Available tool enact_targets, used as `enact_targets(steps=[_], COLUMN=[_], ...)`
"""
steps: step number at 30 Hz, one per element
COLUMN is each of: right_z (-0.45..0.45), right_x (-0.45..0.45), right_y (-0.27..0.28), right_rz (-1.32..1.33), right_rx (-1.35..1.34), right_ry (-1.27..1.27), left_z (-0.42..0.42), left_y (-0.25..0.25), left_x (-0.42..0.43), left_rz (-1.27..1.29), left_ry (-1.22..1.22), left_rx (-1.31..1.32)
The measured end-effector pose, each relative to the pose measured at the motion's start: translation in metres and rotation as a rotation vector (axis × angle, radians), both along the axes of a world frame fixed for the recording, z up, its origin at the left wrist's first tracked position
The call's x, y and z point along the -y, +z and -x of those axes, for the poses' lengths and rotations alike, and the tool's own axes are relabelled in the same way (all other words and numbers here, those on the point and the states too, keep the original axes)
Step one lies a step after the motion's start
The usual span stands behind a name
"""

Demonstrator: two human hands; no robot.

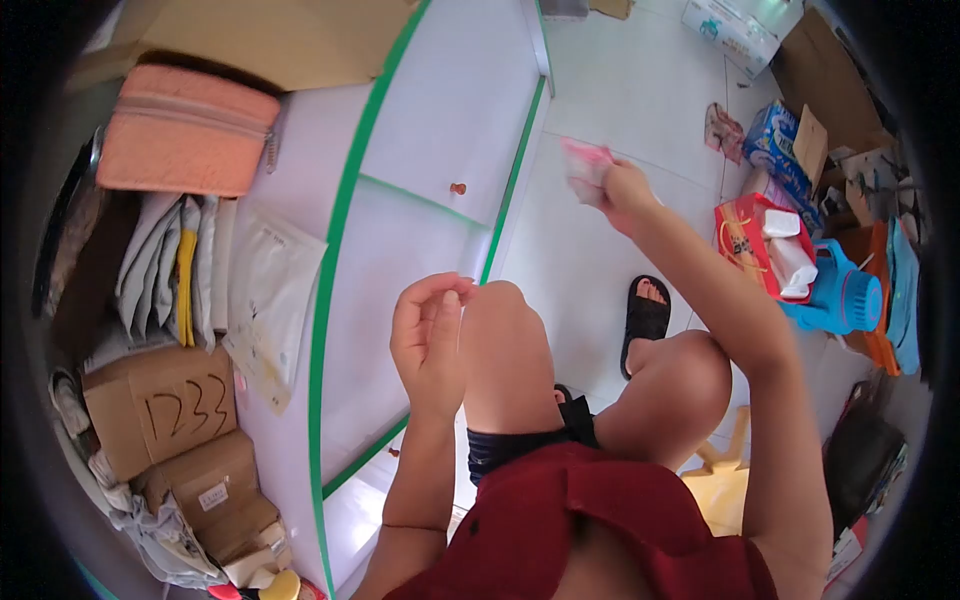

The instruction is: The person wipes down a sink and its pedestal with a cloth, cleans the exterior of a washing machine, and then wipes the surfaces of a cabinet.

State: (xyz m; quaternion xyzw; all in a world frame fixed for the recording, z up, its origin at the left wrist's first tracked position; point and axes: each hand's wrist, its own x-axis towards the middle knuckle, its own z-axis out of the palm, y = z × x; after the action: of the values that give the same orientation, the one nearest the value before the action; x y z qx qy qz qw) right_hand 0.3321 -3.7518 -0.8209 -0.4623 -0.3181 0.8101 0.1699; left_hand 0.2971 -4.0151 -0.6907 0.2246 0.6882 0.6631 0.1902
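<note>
My right hand (628, 196) reaches out over the tiled floor, closed around a small pink-and-white crumpled thing (585, 172). That thing is blurred, so whether it is a packet or a tissue cannot be told. Beside my knee, my left hand (430, 335) is turned palm up. Its fingers are curled in and the thumb is bent against them; what they hold, if anything, cannot be made out. Left of that hand stands a white cabinet (400, 250) with green edging.
On the cabinet top lie a pink zip pouch (190, 130), a white packet (275, 290) and a cardboard box (165, 410) marked 1233. At right are a red gift bag (740, 235), a blue jug (845, 290) and a blue carton (778, 145). A yellow stool (720, 490) stands near my leg.
</note>
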Motion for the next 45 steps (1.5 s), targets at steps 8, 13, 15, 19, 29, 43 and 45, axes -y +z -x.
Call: enact_targets(steps=[8, 13, 15, 19, 29, 43, 45], right_z=[0.12, 0.131, 0.119, 0.113, 0.176, 0.203, 0.197], right_x=[0.103, 0.112, 0.1, 0.083, 0.062, -0.013, 0.015], right_y=[0.092, 0.024, -0.01, -0.028, 0.049, 0.068, 0.045], right_rz=[-1.293, -1.556, -1.467, -1.401, -1.533, -1.361, -1.57], right_rx=[-0.69, -0.761, -0.637, -0.5, -0.88, -0.777, -0.865], right_ry=[-0.133, -0.172, -0.065, -0.02, -0.251, 0.035, -0.297], left_z=[0.012, 0.03, 0.041, 0.064, 0.119, 0.129, 0.127], left_y=[-0.034, -0.061, -0.063, -0.053, -0.054, -0.072, -0.071], left_x=[0.001, -0.001, -0.008, -0.032, -0.091, -0.121, -0.126], left_rz=[0.023, 0.096, 0.122, 0.104, 0.153, 0.738, 0.741], left_ry=[0.172, 0.269, 0.304, 0.347, 0.271, 0.56, 0.567], left_rx=[-0.101, -0.371, -0.494, -0.901, -1.616, -1.78, -1.771])
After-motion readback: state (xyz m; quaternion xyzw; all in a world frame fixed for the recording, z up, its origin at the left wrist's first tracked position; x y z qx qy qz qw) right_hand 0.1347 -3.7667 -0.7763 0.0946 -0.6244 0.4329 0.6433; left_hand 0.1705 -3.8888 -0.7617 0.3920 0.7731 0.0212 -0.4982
